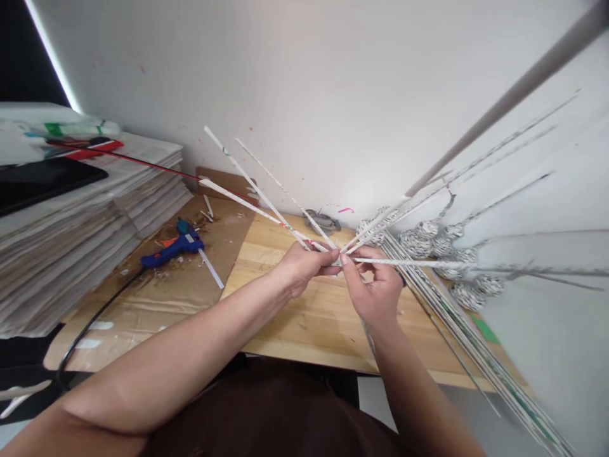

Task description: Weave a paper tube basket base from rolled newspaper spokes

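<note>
Wooden table (314,324) across the middle, bare wood at the near edge. Newspaper stack (102,228) at left. Long bundle of paper rods (451,314) runs down the right side, past the near edge; woven paper balls (419,244) beyond it, far right. Blue glue gun (174,249) lies on cardboard (209,219), left. Fan of rolled paper sticks (353,241) held above mid-table, ends spreading far left, far right and right. Left hand (302,263) and right hand (378,285) both closed, thumbs and fingers pinching the sticks where they meet; exact crossing hidden by fingertips. To do this well, probably: firm but light pinch at the crossing so hollow-looking sticks don't crease, one hand anchoring, the other adjusting, long ends clear of the wall.
</note>
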The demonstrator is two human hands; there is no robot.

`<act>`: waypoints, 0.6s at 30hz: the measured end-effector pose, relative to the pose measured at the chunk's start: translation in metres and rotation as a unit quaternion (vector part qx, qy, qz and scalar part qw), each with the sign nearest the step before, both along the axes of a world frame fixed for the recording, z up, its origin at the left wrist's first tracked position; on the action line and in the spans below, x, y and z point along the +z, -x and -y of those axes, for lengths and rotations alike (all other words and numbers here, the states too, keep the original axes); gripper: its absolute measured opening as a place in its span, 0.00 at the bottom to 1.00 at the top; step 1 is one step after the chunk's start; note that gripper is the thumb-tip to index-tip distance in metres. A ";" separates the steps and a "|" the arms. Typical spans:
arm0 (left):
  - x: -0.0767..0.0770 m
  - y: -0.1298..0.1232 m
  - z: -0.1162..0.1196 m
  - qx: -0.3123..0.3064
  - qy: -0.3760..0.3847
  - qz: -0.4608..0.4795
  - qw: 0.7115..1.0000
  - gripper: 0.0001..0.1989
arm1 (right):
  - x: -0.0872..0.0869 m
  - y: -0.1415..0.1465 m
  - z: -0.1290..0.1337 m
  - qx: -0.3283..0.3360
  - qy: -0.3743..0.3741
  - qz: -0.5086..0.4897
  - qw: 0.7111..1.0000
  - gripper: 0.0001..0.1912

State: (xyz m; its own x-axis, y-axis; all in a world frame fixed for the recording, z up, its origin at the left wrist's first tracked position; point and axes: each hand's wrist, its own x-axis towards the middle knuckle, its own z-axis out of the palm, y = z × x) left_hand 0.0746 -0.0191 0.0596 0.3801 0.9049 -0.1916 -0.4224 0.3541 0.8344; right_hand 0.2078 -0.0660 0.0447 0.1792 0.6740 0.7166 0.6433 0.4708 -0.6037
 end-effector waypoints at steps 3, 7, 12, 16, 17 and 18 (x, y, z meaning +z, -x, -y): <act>-0.001 0.001 -0.001 -0.010 -0.002 0.004 1.000 0.07 | -0.001 0.002 -0.002 0.002 0.035 -0.054 0.998 0.03; -0.002 0.002 -0.003 -0.020 0.000 0.018 1.000 0.06 | -0.001 0.004 -0.003 -0.014 0.029 -0.084 0.996 0.03; -0.001 0.000 -0.003 -0.001 0.018 0.016 1.000 0.04 | -0.005 0.007 0.001 0.000 -0.026 -0.052 0.998 0.03; -0.001 0.000 -0.003 0.011 0.016 0.028 0.999 0.03 | -0.005 0.007 0.003 0.007 -0.078 0.057 0.995 0.09; -0.002 0.000 -0.003 0.012 0.012 0.031 0.999 0.03 | -0.004 0.007 0.003 0.007 -0.090 0.089 0.992 0.12; -0.002 0.001 -0.003 0.011 0.008 0.035 0.999 0.02 | -0.003 0.007 0.003 0.004 -0.101 0.121 0.988 0.15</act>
State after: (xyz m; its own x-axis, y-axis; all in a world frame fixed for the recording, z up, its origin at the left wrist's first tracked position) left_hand 0.0739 -0.0161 0.0576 0.3729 0.9104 -0.1793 -0.4880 0.3568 0.7966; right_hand 0.2006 -0.0690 0.0414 -0.0187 0.5145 0.8573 0.7533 0.5710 -0.3263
